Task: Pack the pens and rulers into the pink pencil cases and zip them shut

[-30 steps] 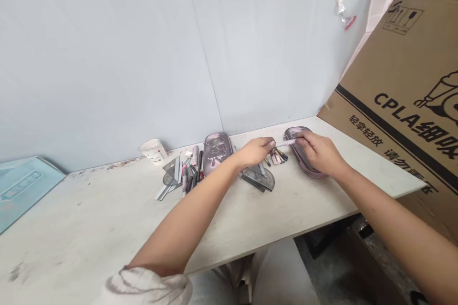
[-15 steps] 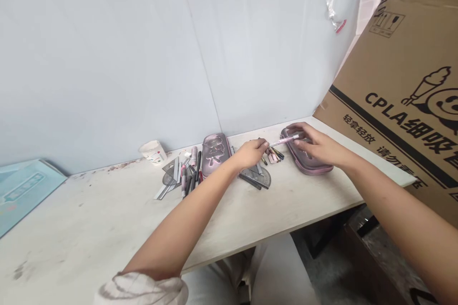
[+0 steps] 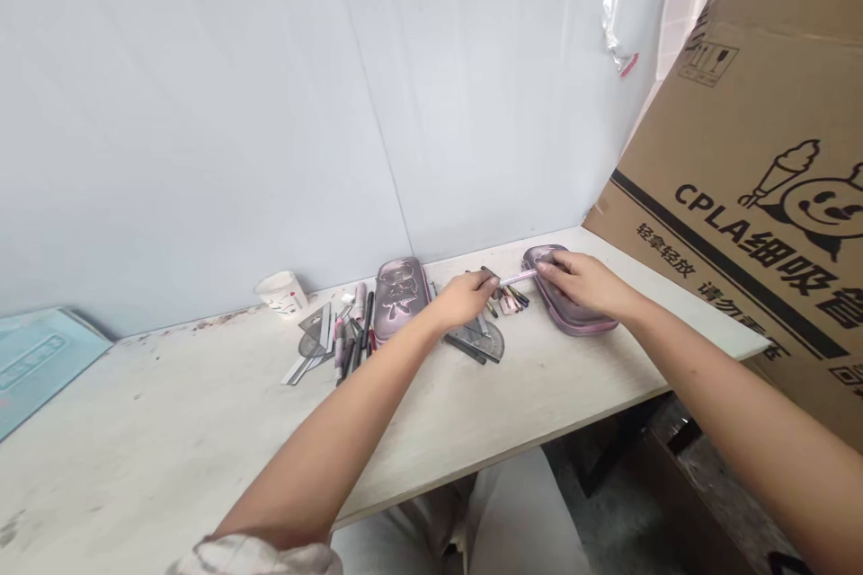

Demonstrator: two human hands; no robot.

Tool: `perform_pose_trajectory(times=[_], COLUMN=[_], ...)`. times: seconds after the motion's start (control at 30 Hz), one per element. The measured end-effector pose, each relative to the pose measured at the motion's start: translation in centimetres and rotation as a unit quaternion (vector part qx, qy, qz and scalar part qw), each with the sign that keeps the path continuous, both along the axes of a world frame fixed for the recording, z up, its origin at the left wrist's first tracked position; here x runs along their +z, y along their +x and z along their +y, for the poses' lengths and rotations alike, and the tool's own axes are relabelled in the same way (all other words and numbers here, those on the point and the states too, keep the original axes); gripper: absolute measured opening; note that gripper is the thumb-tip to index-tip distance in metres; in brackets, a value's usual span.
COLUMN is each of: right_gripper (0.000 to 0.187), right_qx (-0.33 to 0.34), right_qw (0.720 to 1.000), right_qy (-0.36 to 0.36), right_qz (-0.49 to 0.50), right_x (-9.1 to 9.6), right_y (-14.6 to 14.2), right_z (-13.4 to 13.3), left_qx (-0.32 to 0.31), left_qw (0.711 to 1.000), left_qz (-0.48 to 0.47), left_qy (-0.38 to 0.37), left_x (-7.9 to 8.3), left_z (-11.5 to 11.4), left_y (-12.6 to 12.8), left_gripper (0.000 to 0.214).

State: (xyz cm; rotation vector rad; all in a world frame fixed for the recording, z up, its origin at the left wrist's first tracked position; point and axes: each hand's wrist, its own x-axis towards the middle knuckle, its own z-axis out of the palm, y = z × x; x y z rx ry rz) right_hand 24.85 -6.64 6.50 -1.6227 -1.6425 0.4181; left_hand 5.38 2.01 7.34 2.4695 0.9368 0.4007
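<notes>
A slim pinkish-white pen point(image 3: 518, 278) is held level between my two hands, above the table. My left hand point(image 3: 467, 295) pinches its left end, over a protractor point(image 3: 493, 344) and other drawing tools. At its right end, the fingers of my right hand point(image 3: 581, 280) are closed on the tip. Under my right hand lies a closed purple-pink pencil case point(image 3: 573, 320). A second such pencil case point(image 3: 402, 298) rests left of my left hand. Several pencils point(image 3: 518, 295) and a small pinkish item point(image 3: 507, 305) lie below the pen.
Left of the second case lie several pens and markers point(image 3: 339, 350) with set squares and rulers point(image 3: 303, 364). A white paper cup point(image 3: 281, 295) stands by the wall. A light-blue folder point(image 3: 50, 359) lies far left. A large cardboard box point(image 3: 755, 153) leans at the right table edge.
My right hand's fingers have closed on the right end of the pen, where they were spread around it before. The view has shifted slightly.
</notes>
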Motion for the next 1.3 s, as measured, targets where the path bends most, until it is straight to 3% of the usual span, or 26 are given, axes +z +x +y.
perform_pose_trajectory(times=[0.13,0.27,0.43,0.53,0.67,0.77,0.83,0.9,1.0,1.07,1.13,1.23,1.3], right_gripper=[0.032,0.031,0.024,0.022,0.012,0.013,0.015,0.018,0.022,0.022,0.02,0.018,0.018], right_qx=[0.049,0.015,0.08,0.069,0.054,0.026,0.017,0.006,-0.03,-0.049,-0.051,-0.028,-0.013], right_qw=[0.993,0.993,0.981,0.988,0.995,0.994,0.99,0.98,0.963,0.961,0.967,0.973,0.975], right_qy=[0.005,-0.042,-0.058,-0.046,0.061,0.102,0.114,0.119,0.132,0.154,0.179,0.203,0.204], right_qz=[0.106,0.105,0.167,0.133,0.058,-0.019,-0.084,-0.161,-0.234,-0.223,-0.175,-0.111,-0.086], right_x=[0.0,-0.7,-1.7,-1.9,-2.1,-2.7,-3.3,-3.9,-4.4,-4.4,-4.3,-4.0,-3.9], right_y=[-0.4,-0.4,-0.8,-1.5,-1.7,-1.0,-0.7,-0.7,-1.2,-1.6,-1.8,-2.0,-2.0], right_z=[0.3,1.0,2.2,2.7,2.7,2.5,2.5,2.4,2.4,2.3,2.1,1.6,1.3], left_qx=[0.006,0.011,0.021,0.024,0.021,0.036,0.056,0.078,0.078,0.061,0.049,0.033,0.027], left_qw=[1.0,1.0,0.999,0.997,0.981,0.979,0.988,0.997,0.962,0.941,0.951,0.988,0.999], left_qz=[-0.001,-0.006,-0.025,-0.046,-0.048,-0.012,-0.004,0.014,0.08,0.106,0.095,0.04,0.001], left_qy=[0.008,0.007,-0.003,-0.052,-0.185,-0.201,-0.141,-0.005,0.251,0.317,0.289,0.143,0.044], left_x=[0.0,0.0,-0.3,-0.7,-1.3,-1.4,-1.4,-1.3,-1.2,-1.3,-1.6,-2.1,-2.6], left_z=[0.1,0.1,0.2,0.7,2.1,3.1,3.3,3.1,2.4,2.1,1.9,2.0,2.0], left_y=[-0.4,-0.9,-1.3,-1.5,-2.4,-3.3,-3.7,-3.7,-3.1,-2.7,-2.2,-1.6,-1.3], left_gripper=[0.036,0.037,0.036,0.036,0.033,0.033,0.03,0.022,0.021,0.023,0.024,0.025,0.024])
